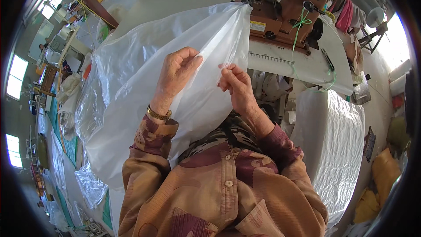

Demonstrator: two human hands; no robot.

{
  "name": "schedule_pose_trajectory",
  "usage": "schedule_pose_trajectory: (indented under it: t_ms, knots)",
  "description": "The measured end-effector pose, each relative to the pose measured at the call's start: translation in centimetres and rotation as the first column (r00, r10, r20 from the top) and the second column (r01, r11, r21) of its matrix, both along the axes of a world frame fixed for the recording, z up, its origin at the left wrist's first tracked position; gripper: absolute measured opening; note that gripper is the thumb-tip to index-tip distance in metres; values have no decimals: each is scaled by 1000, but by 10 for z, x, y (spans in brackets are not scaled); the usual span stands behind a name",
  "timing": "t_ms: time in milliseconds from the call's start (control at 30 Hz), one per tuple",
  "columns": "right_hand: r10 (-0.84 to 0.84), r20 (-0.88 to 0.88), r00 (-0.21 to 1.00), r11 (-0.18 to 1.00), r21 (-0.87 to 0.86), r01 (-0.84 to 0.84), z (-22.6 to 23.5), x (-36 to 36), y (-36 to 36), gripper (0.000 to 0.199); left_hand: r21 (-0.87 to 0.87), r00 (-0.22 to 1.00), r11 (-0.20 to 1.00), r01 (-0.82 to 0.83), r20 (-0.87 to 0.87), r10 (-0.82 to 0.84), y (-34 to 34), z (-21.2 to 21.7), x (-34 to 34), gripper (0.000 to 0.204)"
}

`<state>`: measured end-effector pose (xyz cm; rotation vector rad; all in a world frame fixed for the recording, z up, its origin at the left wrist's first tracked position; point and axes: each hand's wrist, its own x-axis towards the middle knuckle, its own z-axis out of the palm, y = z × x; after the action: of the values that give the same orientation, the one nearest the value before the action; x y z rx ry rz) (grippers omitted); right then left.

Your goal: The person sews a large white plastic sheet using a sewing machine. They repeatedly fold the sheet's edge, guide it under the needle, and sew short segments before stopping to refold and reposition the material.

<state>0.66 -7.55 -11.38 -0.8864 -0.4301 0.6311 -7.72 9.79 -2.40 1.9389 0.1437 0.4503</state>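
Holds the translucent plastic sheet left of the brown sewing machine. Pinches its white strip in the left hand; apparently pinches it again, nearer the machine, in the right hand. Seems to be aligning edges; next calls for keeping them even. Beneath the machine, shows a pale bench; right of it, pink cloth.

The sheet is of thin plastic, smooth and glossy. The stack also looks like plastic, with a shiny, wrinkled side. The sewing machine seems to be of painted metal, slightly glossy. The shirt is of matt cloth, and the wristband of polished metal.
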Motion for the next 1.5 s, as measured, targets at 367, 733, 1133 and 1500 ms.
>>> schedule_pose_trajectory:
  t_ms: [367,733,1133,1500]
  knots:
    - [-60,409,911,945,-269,183,36,-10,-14,15,-110,991,987,119,-40,-124,-21,-22,8,17]
    - [31,944,327,882,-180,435,37,-17,-11,14,-198,978,970,141,-124,-167,-22,-26,11,21]
    - [-343,620,706,841,-131,524,7,15,74,33,528,989,839,-130,127,73,-38,25,16,8]
    - [-494,781,383,497,-107,861,-55,30,-27,30,489,1000,873,0,-21,11,-29,-6,17,7]
